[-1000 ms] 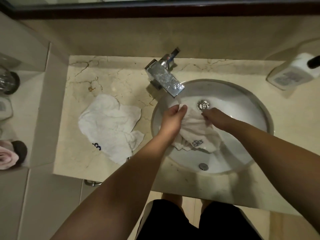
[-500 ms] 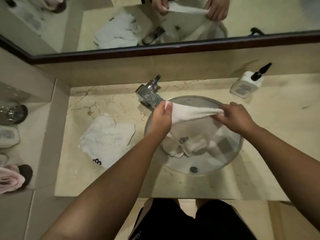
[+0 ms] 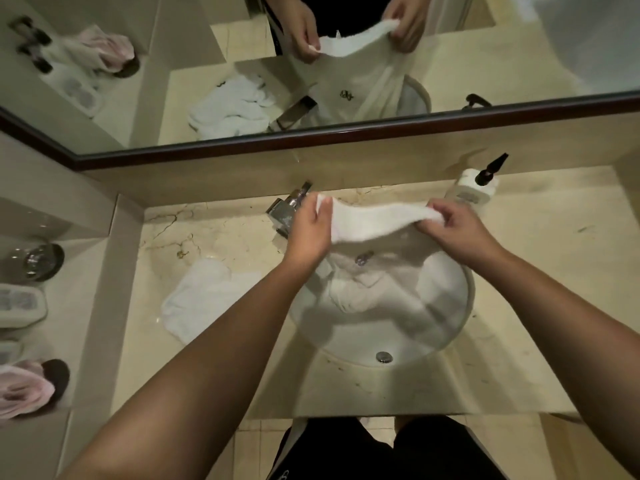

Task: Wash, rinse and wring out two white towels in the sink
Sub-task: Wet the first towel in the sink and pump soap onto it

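My left hand (image 3: pixel 308 230) and my right hand (image 3: pixel 453 230) each grip one end of the top edge of a white towel (image 3: pixel 374 223), stretched between them above the round white sink (image 3: pixel 398 344). The rest of this towel, with a small dark emblem, hangs down into the basin. A second white towel (image 3: pixel 204 296) lies crumpled on the marble counter left of the sink. The chrome tap (image 3: pixel 287 209) stands behind my left hand, partly hidden by it.
A white pump bottle (image 3: pixel 474 188) with a black nozzle stands at the back right of the counter (image 3: pixel 536 271). A mirror (image 3: pixel 173 81) runs along the back wall. On a side ledge at the left are a glass (image 3: pixel 38 261), a small tray and a pink cloth (image 3: pixel 24 389).
Both hands have lifted the towel out of the basin and pulled its top edge taut and wider apart. The view has tilted up, showing more of the mirror.
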`<state>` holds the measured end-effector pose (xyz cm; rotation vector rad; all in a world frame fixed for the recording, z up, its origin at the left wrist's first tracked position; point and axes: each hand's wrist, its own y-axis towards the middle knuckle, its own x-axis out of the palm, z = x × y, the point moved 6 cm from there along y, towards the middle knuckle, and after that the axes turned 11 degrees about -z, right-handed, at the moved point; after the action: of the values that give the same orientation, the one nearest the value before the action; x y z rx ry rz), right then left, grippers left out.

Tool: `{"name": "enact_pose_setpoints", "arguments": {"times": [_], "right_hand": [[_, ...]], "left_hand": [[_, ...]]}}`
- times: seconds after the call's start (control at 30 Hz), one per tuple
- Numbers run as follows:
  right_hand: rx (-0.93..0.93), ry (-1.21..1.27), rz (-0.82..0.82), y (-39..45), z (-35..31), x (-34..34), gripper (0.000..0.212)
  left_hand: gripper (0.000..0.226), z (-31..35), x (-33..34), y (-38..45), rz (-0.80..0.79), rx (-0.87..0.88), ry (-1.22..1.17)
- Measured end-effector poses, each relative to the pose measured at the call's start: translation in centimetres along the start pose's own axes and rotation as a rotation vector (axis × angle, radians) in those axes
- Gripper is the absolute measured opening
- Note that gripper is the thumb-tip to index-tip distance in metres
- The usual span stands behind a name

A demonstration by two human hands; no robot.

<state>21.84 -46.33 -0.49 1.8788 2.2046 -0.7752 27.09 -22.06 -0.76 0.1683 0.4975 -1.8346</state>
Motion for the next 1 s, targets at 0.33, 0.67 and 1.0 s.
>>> {"name": "enact_pose_setpoints", "arguments": {"times": [0.33,0.67,1.0], "right_hand": [[0.301,-0.181,-0.251,2.4,10.1,6.9,0.02],[0.377,-0.021,-0.013,4.0,11.1,5.1,0.042],[0.474,0.183,0.507,1.7,16.4,-6.3,0.061]], "left_hand": [[0.024,-15.3,3.1,-3.2,0.04,-0.607,-0.371],[0.035,-14.0,8.1,-2.3,0.086,-0.632,-0.798],[0.042,-6.9,18.2,3.3,-0.271,-0.477,-0.454]]}}
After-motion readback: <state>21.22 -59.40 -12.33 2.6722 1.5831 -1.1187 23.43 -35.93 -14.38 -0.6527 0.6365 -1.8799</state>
